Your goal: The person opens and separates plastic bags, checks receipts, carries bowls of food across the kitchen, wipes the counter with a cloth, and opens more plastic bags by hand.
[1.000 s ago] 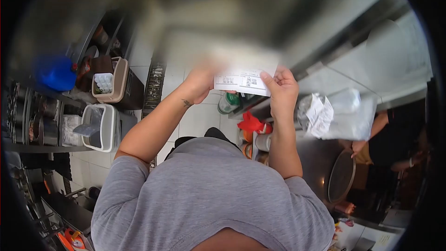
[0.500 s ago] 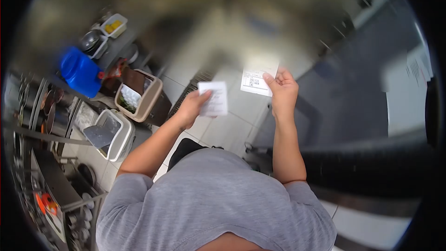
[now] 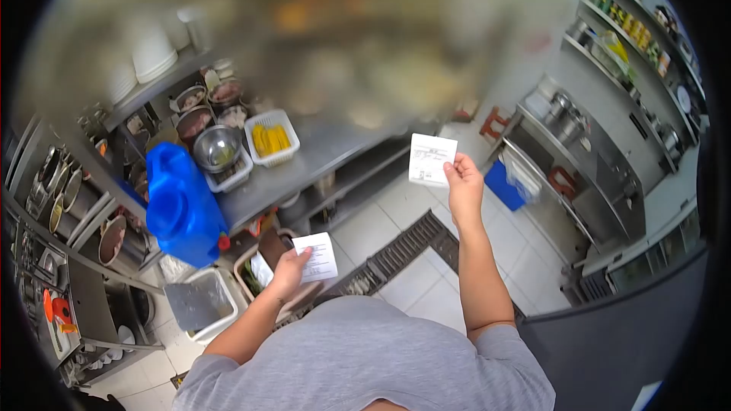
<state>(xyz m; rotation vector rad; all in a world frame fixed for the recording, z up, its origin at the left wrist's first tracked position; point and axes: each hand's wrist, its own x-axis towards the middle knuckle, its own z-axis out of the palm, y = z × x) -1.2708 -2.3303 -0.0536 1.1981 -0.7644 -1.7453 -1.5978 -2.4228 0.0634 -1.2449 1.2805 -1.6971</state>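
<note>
My left hand [image 3: 288,274] pinches a white paper slip [image 3: 319,257] with lines of print, thumb lying over its face. It hangs in the air above the beige bin [image 3: 245,272] and the floor. Farther forward, my right hand [image 3: 464,180] is raised and grips another printed slip [image 3: 432,157] by its right side, between thumb and fingers. The two slips are apart from each other. The writing on both is too small to read.
A blue jug [image 3: 179,209] stands left, beside a metal counter [image 3: 320,161] bearing a steel bowl [image 3: 218,148] and a white basket [image 3: 272,137] of yellow pieces. A drain grate [image 3: 396,253] crosses the tiled floor. Shelves and a steel worktable [image 3: 590,194] are at right. The top is blurred.
My view has swung up, bringing the counter, shelves and worktable into sight. Both hands still hold their slips; the right slip now shows whole, farther from my body.
</note>
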